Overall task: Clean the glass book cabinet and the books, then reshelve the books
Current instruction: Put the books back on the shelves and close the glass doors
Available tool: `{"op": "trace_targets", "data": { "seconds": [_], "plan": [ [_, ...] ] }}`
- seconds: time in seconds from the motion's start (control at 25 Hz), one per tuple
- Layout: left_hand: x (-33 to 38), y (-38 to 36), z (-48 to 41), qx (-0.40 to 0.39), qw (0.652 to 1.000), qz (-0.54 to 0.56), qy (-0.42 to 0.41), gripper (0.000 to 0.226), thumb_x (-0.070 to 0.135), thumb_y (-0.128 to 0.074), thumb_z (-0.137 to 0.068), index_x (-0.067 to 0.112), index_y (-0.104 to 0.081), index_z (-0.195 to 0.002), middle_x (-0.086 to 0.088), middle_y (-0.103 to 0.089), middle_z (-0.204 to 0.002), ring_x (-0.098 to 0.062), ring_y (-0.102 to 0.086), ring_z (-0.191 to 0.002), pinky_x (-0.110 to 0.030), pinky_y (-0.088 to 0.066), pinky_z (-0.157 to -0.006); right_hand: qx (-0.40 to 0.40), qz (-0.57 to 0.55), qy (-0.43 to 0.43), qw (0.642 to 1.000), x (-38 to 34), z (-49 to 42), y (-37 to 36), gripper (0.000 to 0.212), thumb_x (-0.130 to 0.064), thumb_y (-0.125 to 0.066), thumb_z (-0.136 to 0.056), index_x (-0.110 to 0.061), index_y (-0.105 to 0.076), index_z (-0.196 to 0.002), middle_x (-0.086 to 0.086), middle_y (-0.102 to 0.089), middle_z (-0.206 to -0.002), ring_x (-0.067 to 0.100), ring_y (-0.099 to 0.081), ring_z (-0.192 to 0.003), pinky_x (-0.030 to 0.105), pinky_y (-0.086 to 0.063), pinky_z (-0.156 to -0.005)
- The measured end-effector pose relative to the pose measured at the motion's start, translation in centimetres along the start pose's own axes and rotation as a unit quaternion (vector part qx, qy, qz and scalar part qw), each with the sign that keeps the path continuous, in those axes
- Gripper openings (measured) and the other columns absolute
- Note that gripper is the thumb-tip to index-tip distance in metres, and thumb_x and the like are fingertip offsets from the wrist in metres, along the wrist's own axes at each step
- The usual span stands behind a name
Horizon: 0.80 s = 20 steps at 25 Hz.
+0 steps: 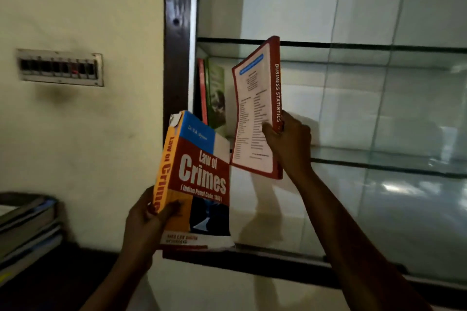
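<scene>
A person's right hand [288,139] holds the Statistics book [257,108] upright in front of the open cabinet [177,33]. The thumb presses the back cover and the fingers curl round the lower spine. The book's foot hangs below the edge of the glass shelf [379,163], so it is not yet set down. It sits just right of 2 books [213,93] that stand at the shelf's far-left end. The upright hold, spine toward the viewer, looks meant for sliding it in beside them.

The left hand [149,217] clasps the thick Crimes book [199,179] nearer and lower, with the thumb on the front cover and the fingers wrapped behind the orange spine. It appears to be kept ready as the next to go in.

To the near left, a stack [25,225] of more books lies flat on a dark table [63,267], apparently awaiting its turn. A switch panel [60,67] is fixed to the wall beyond. Reshelving seems at an early stage, since the other glass shelves in view carry nothing.
</scene>
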<state>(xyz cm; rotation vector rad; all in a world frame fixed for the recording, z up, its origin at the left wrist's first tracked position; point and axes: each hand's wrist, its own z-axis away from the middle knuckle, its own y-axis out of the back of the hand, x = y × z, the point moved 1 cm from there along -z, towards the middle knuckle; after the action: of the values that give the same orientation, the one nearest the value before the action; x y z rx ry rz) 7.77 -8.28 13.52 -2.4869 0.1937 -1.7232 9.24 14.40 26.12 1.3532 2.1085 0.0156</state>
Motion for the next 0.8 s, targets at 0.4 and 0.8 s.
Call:
{"op": "trace_targets", "data": {
  "seconds": [0.4,0.8],
  "plan": [
    [2.8,-5.3,0.0,0.153,0.985,0.014,-0.082,0.031,0.014,-0.06,-0.085,0.041,-0.045,-0.09,0.009,-0.057,-0.089,-0.013,-0.059,-0.077,-0.031,-0.047,-0.057,-0.002,0.038,0.055,0.998,4.9,-8.9,-7.0,0.041,-0.024,-0.051,-0.092,-0.016,-0.049,-0.132,0.015,-0.067,-0.109,0.035,-0.063,-0.092,0.037,-0.05,-0.077],
    [2.9,-5.7,-1.4,0.201,0.97,-0.059,-0.124,0.03,0.03,-0.062,-0.071,0.039,-0.048,-0.097,0.004,-0.062,-0.098,-0.02,-0.064,-0.087,-0.046,-0.054,-0.073,-0.105,0.037,0.01,0.994,5.4,-11.3,-18.1,0.038,-0.02,-0.035,-0.101,-0.012,-0.038,-0.138,0.018,-0.06,-0.118,0.032,-0.058,-0.106,0.036,-0.046,-0.081]
  ]
}}
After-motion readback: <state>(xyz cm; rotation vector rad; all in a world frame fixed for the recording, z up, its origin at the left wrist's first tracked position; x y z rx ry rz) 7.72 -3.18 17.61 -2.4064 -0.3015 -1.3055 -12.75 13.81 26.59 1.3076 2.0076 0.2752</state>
